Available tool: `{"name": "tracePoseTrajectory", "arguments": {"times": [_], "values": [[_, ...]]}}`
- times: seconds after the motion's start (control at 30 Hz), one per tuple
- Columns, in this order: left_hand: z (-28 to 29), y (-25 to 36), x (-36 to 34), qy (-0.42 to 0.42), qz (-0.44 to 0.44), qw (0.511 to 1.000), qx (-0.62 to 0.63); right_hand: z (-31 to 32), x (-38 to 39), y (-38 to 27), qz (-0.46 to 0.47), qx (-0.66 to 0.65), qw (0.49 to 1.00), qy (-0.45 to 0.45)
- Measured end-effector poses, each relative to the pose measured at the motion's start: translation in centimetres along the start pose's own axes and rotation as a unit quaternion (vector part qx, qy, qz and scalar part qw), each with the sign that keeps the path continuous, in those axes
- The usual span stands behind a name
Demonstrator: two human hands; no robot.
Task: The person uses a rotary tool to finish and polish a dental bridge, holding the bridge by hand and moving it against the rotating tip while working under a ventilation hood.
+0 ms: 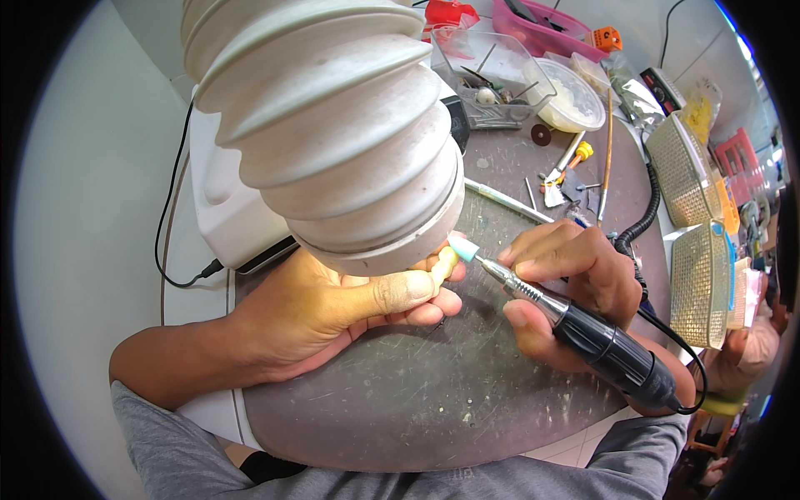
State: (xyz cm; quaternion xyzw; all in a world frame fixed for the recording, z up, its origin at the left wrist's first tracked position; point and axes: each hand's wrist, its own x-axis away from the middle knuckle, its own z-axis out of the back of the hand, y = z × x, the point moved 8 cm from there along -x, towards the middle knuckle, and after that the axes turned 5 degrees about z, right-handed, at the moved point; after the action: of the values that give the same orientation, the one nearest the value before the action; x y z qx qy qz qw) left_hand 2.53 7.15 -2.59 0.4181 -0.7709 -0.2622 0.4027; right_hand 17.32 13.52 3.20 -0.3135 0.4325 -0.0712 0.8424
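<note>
My left hand (337, 312) pinches a small, bumpy, cream-yellow piece (443, 268) that looks like a row of dental crowns, between thumb and fingers. In my right hand (587, 262) is a black and silver rotary handpiece (596, 337), gripped like a pen and pointing up to the left. Its light blue cone-shaped grinding tip (463, 247) meets the upper end of the yellow piece, or lies right at it; I cannot tell whether it is spinning. Just above my left fingers sits the mouth of a white corrugated hose (333, 142), which hides part of them.
A white machine (229, 192) stands behind my left hand. Farther back are a clear plastic bin (500, 75) of small tools and a round tub (571, 96). Brushes and a white-handled tool (508, 200) lie beyond my right hand. Woven baskets (698, 283) and a coiled black cable (646, 221) line the right.
</note>
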Motion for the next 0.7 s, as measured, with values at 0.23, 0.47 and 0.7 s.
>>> {"name": "tracePoseTrajectory", "arguments": {"times": [0.23,0.47,0.7], "values": [[0.15,0.20,0.34,0.027,-0.006,1.000,-0.006,-0.42,-0.15,-0.42,0.010,-0.011,1.000,-0.011],[-0.03,0.22,0.29,0.023,-0.017,0.999,-0.016,-0.67,-0.24,-0.85,0.029,-0.025,0.999,-0.020],[0.17,0.14,0.37,0.024,-0.038,0.999,-0.022,-0.66,-0.29,-0.53,0.011,-0.023,0.999,-0.019]]}}
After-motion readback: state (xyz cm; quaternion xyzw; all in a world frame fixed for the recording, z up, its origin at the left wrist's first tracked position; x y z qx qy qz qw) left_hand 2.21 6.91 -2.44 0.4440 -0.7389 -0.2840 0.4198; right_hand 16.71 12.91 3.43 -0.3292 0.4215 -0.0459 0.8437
